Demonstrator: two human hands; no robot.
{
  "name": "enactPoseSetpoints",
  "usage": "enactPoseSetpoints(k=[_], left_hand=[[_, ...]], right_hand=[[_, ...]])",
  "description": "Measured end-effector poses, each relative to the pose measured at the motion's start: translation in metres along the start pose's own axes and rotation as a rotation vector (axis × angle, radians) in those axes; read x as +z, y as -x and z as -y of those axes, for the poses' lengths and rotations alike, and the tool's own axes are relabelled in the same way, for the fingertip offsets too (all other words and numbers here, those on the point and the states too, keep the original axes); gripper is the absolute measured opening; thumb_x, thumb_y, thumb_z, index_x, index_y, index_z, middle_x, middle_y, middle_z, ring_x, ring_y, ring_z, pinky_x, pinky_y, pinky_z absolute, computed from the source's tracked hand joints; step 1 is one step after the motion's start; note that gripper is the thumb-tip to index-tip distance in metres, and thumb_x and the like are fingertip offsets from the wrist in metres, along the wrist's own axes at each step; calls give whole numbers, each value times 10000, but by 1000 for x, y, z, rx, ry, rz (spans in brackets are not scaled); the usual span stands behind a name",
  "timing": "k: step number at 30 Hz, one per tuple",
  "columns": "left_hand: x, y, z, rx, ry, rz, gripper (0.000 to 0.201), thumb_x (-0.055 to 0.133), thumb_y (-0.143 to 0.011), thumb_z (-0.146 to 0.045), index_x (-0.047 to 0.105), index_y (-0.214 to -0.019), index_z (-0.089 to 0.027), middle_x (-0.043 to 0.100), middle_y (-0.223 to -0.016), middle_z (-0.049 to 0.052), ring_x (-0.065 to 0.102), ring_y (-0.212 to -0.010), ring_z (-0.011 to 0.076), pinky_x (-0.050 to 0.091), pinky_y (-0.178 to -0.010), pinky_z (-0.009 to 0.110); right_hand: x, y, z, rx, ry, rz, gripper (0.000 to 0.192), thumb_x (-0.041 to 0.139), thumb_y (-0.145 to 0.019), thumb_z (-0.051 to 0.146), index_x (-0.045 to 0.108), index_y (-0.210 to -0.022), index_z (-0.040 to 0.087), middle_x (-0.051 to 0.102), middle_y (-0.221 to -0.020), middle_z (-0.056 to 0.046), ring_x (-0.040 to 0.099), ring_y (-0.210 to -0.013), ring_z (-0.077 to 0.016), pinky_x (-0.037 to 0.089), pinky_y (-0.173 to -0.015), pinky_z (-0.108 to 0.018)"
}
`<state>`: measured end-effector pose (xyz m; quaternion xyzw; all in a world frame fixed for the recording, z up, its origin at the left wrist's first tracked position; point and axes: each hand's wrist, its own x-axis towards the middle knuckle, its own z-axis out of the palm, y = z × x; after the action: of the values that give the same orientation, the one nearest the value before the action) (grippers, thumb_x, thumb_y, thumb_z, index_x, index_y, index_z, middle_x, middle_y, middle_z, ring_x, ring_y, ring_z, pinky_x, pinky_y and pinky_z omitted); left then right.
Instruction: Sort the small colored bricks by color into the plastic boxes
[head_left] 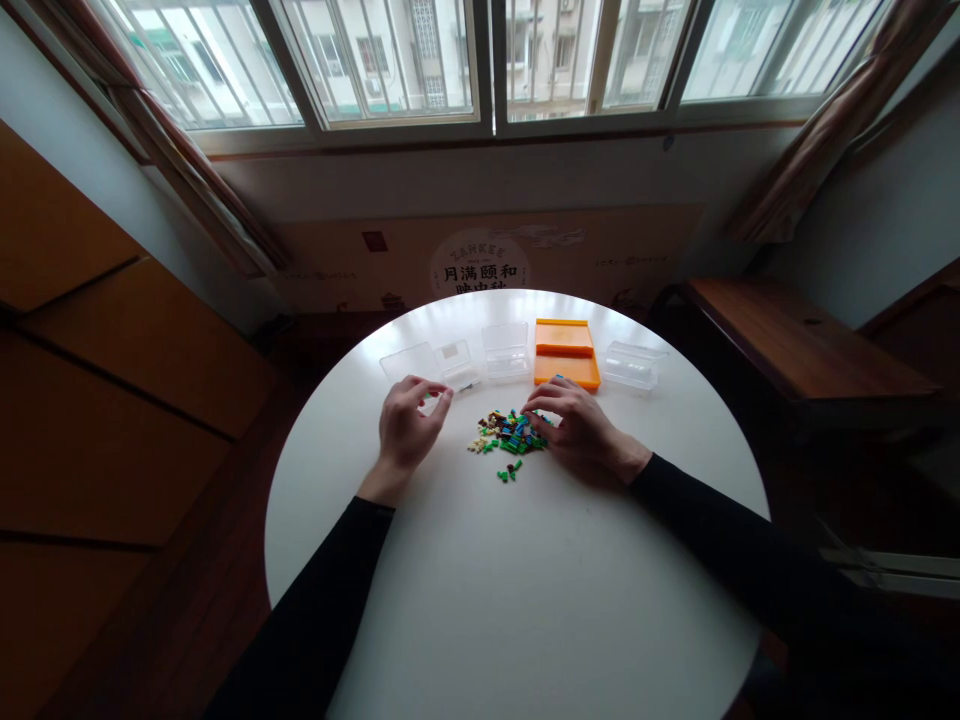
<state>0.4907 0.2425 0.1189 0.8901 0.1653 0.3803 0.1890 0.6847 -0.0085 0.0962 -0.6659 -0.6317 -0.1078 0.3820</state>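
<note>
Small toy bricks (517, 432) in green, blue, brown and cream lie in a loose pile on the white round table (510, 600). My right hand (576, 422) is at the pile's right side, fingers bent over the bricks and the thumb apart from them. My left hand (409, 425) is raised left of the pile, close to an open clear plastic box (456, 365). Its thumb and forefinger tips come together; whatever may be between them is too small to make out. A small dark piece shows at that box's front edge.
Behind the pile stand another clear box (506, 355), an orange open case (566, 370) and a further clear box (631, 366). A few green and brown bricks (509, 472) lie nearer me. A wooden desk (810, 340) stands right, a cabinet (90, 400) left.
</note>
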Motion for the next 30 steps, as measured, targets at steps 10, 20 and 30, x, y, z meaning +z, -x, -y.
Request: enactPoseSetpoints(k=[10, 20, 30], left_hand=[[14, 15, -28, 313, 305, 388, 130, 738, -1051, -334, 840, -1056, -253, 772, -1018, 70, 719, -910, 205, 587, -836, 357], [13, 15, -28, 314, 279, 411, 114, 757, -1026, -323, 844, -1033, -250, 759, -1002, 68, 707, -868, 191, 562, -765, 311], [13, 17, -27, 306, 281, 404, 111, 752, -1031, -319, 841, -1028, -254, 766, -1013, 59, 714, -865, 182, 558, -773, 310]], right_hand=[[-1, 2, -1, 4, -21, 46, 131, 772, -971, 169, 810, -1045, 270, 806, -1097, -65, 691, -970, -268, 560, -908, -444], [4, 5, -5, 30, 33, 77, 167, 799, -983, 224, 824, -1140, 274, 777, -1183, -81, 699, -1066, -282, 592, -955, -468], [3, 3, -1, 40, -20, 87, 107, 789, -971, 180, 782, -1051, 252, 771, -1145, -75, 702, -1034, -266, 581, -927, -433]])
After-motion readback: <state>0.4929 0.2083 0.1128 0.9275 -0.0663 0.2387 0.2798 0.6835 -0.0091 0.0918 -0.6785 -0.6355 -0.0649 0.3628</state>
